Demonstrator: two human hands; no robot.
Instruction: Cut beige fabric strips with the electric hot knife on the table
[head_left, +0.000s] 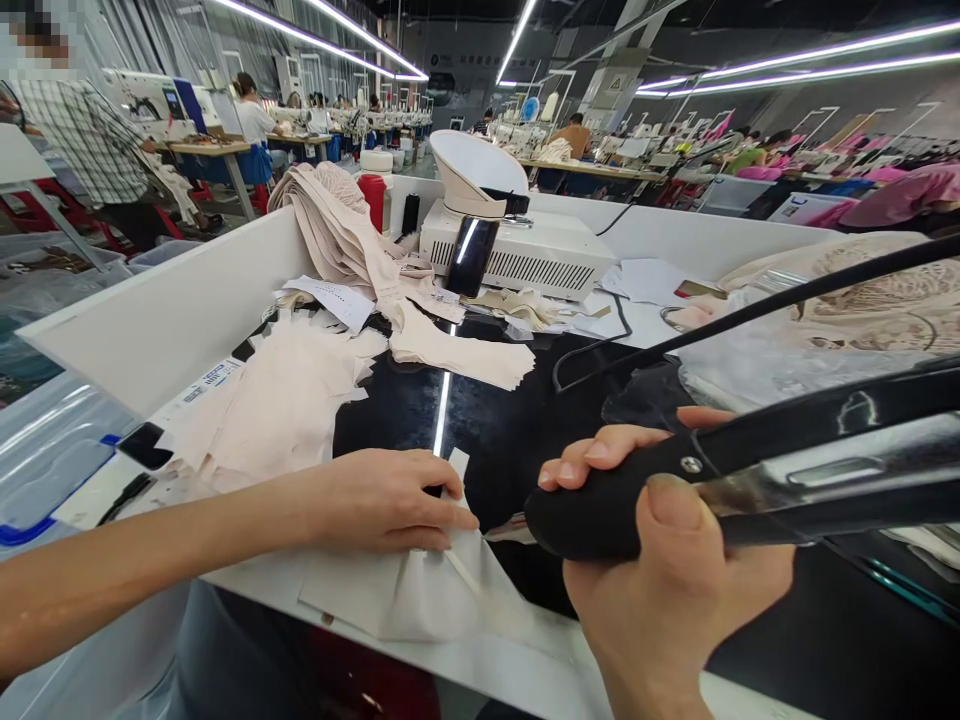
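My left hand (382,500) lies flat, fingers stretched out, on a pale piece of fabric (420,590) at the near edge of the black table top (510,440). My right hand (667,580) is wrapped round the black handle (600,515) of a long press lever that runs off to the right. The handle hangs just right of the fabric piece. A stack of cut beige fabric pieces (277,400) lies to the left, beyond my left hand.
A white machine (517,250) with a domed head stands at the back of the table, a heap of beige cloth (337,230) to its left. White side walls (180,310) ring the table. Lace garments (862,300) lie at right. Other workers sit at distant sewing tables.
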